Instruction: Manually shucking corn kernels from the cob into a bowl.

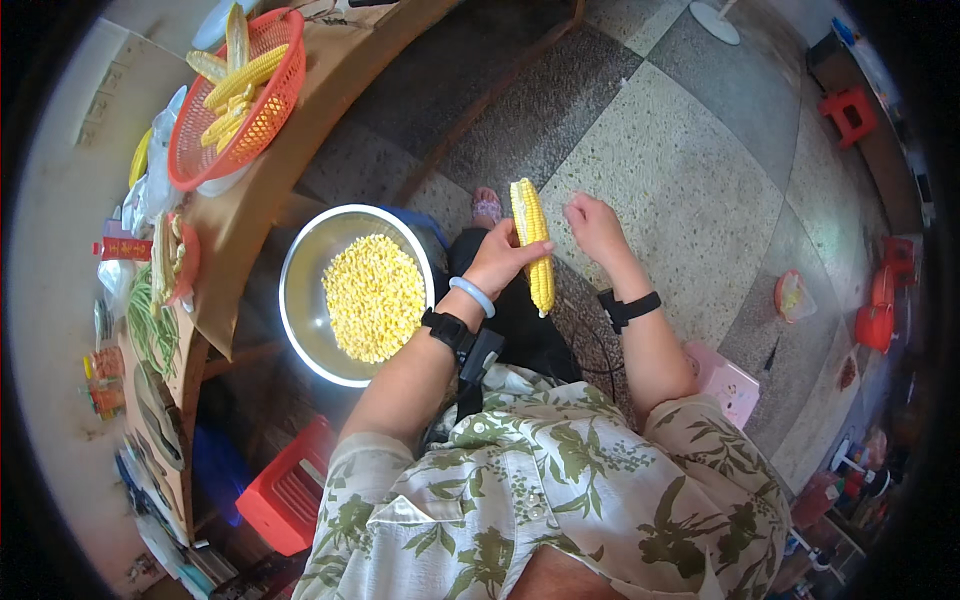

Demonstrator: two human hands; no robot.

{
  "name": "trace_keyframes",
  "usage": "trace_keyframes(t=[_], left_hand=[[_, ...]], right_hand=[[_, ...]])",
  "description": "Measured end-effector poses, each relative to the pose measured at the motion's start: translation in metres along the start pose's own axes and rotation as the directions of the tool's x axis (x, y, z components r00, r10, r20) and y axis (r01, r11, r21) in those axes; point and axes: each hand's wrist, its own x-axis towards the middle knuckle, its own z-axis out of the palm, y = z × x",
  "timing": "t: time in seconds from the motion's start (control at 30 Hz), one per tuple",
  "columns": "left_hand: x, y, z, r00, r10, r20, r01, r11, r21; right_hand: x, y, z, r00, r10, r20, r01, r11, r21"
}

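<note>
An ear of yellow corn (534, 247) is gripped in my left hand (500, 259), thumb across it; a pale strip without kernels runs along its upper left side. My right hand (594, 227) is apart from the ear, just to its right, with its fingers curled; whether anything small lies in them cannot be told. Left of my left forearm stands a steel bowl (300, 300) with loose yellow kernels (375, 298) in it. At the upper left a red plastic basket (281, 120) holds several ears of corn (247, 77) and pale cobs.
The basket stands on a long wooden table (259, 217) at the left, with green beans (150, 319) and a small red basket (189, 255) nearer. A red plastic stool (289, 484) is below the bowl. A pink stool or box (727, 382) lies beside my right elbow.
</note>
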Motion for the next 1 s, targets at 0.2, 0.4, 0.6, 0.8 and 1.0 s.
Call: trace_keyframes(t=[0.2, 0.4, 0.6, 0.8, 1.0], left_hand=[[0.000, -0.002, -0.006, 0.998, -0.055, -0.019, 0.053, 0.995, -0.081], [0.000, -0.006, -0.009, 0.999, -0.035, -0.009, 0.035, 0.997, -0.063], [0.001, -0.008, -0.008, 0.999, 0.014, -0.035, -0.014, 1.000, -0.005], [-0.002, -0.008, -0.009, 0.999, 0.042, -0.028, -0.043, 0.999, -0.029], [-0.002, -0.006, -0.009, 0.999, 0.033, -0.024, -0.036, 0.991, -0.129]], right_hand=[[0.000, 0.009, -0.011, 0.876, 0.336, 0.347, -0.308, 0.942, -0.135], [-0.004, -0.026, 0.007, 0.976, 0.099, 0.193, -0.186, 0.839, 0.511], [-0.002, -0.028, 0.028, 0.986, 0.104, 0.133, -0.163, 0.795, 0.584], [-0.005, -0.025, 0.027, 0.999, 0.042, -0.001, -0.039, 0.934, 0.355], [-0.002, 0.013, 0.000, 0.976, 0.198, 0.094, -0.218, 0.841, 0.495]])
